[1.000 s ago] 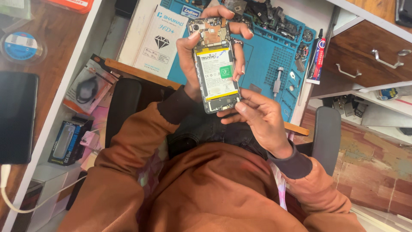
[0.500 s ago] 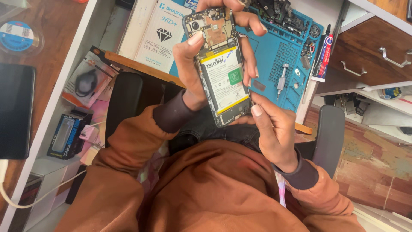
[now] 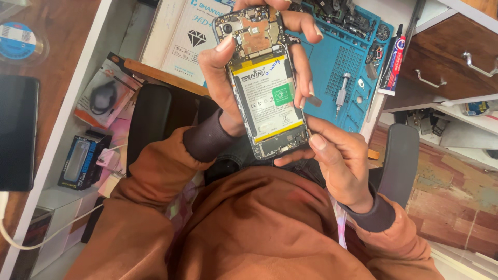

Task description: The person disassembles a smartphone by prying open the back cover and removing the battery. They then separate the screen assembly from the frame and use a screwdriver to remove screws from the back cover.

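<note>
two bare hands share one opened smartphone (image 3: 267,85), held up in mid-air over the lap, with its back cover off so the white and yellow battery (image 3: 270,96) and the copper-toned circuit board (image 3: 254,33) at the 12 o'clock end lie exposed. it looks light and stiff but fragile: a thin slab with bare electronics and a soft-cased battery that should not be pressed or bent, so the safe places to take it are the long metal edges of the frame, not the face. the left hand (image 3: 223,88) does just that, its grip wrapped round the phone from the 9 o'clock side, thumb on the near edge by the camera and the fingers curling over the far edge at 3 o'clock, closed firmly on the frame. the right hand (image 3: 337,161) comes in from 5 o'clock; its grip is nearly closed, thumb and forefinger pinching the bottom corner of the phone near the charging end, the thumb tip on the frame edge. whether anything small lies between those fingertips cannot be told. beyond the phone, toward 1 o'clock, a blue repair mat (image 3: 347,67) on the white table (image 3: 119,31) carries a small silver screwdriver (image 3: 342,91) and loose parts, with a glue tube (image 3: 391,65) beside it.
</note>
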